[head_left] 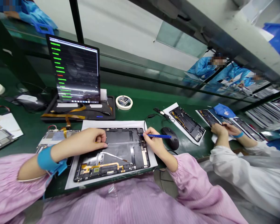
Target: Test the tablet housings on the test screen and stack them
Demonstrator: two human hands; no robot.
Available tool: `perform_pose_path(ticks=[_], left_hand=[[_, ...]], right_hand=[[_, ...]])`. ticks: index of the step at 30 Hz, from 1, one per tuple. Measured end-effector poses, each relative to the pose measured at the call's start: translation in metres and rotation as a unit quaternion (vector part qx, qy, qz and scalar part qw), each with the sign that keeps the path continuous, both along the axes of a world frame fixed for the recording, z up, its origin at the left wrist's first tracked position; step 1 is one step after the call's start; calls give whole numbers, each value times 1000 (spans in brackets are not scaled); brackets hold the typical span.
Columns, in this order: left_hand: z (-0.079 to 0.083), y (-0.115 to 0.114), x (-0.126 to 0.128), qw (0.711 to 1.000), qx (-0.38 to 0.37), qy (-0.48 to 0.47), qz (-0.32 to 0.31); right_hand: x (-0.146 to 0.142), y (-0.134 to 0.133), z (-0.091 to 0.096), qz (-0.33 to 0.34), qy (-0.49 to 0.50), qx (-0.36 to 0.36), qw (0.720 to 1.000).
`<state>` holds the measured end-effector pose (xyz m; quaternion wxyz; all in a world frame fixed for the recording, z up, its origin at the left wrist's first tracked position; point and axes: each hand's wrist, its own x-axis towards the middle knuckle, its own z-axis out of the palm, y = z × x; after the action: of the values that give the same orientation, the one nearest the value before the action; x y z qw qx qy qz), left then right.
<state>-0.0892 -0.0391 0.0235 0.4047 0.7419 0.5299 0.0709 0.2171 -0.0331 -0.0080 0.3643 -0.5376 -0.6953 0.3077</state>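
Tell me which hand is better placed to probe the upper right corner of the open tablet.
Right, probably. The right hand grips the blue tool, its tip at the upper right corner of the open tablet. The left hand rests on the tablet's middle, holding nothing.

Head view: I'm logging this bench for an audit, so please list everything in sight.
tablet: 1, black, opened, on a white sheet, centre
pen: 1, blue, in right hand, tip on tablet
mouse: 1, black, right of tablet
screen: 1, dark with green lines, rear left
tape roll: 1, white, right of screen
second tablet: 1, black, opened, further right
co-worker's hands: 2, white sleeves, far right
wrist strap: 1, blue, left wrist
left hand: 1, pink sleeve, resting on tablet
right hand: 1, pink sleeve, fingers hold pen
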Motion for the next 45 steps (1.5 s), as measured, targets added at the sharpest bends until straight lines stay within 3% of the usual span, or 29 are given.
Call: perform_pose_path(ticks=[10, 13, 15, 17, 19, 21, 23, 28, 31, 35, 40, 43, 45], left_hand=[[0, 7, -5, 995, -86, -39, -8], [1, 9, -6, 992, -114, -48, -19], [0, 11, -7, 990, -127, -53, -16], [-3, 12, -8, 990, -128, -54, -13], [-5, 13, -9, 991, -120, -59, -17], [-6, 13, -10, 991, -111, -69, -24], [-5, 13, -10, 991, -108, -79, -28], [-4, 12, -11, 988, -113, -99, -26], [-7, 12, -12, 986, -106, -123, -30], [-9, 11, -14, 988, -60, -133, -42], [-5, 11, -14, 993, -10, -111, -46], [-3, 11, -13, 994, 21, -93, -51], [-3, 11, -11, 995, 24, -84, -51]], right_hand=[[1, -3, -1, -4, -8, 22, 1000], [2, -5, 11, -7, -25, 48, 999], [-3, 1, 26, -11, -107, 78, 991], [-12, 17, 43, -17, -265, 94, 960], [-26, 40, 56, -20, -420, 81, 904], [-41, 66, 62, -10, -500, 59, 864], [-55, 91, 62, 6, -516, 48, 855], [-84, 129, 60, 43, -487, 101, 866], [-103, 139, 56, 78, -453, 147, 876], [-113, 144, 51, 89, -416, 153, 892], [-94, 114, 46, 119, -382, 132, 907], [-82, 83, 32, 168, -370, 108, 907], [-80, 70, 19, 167, -321, 100, 927]])
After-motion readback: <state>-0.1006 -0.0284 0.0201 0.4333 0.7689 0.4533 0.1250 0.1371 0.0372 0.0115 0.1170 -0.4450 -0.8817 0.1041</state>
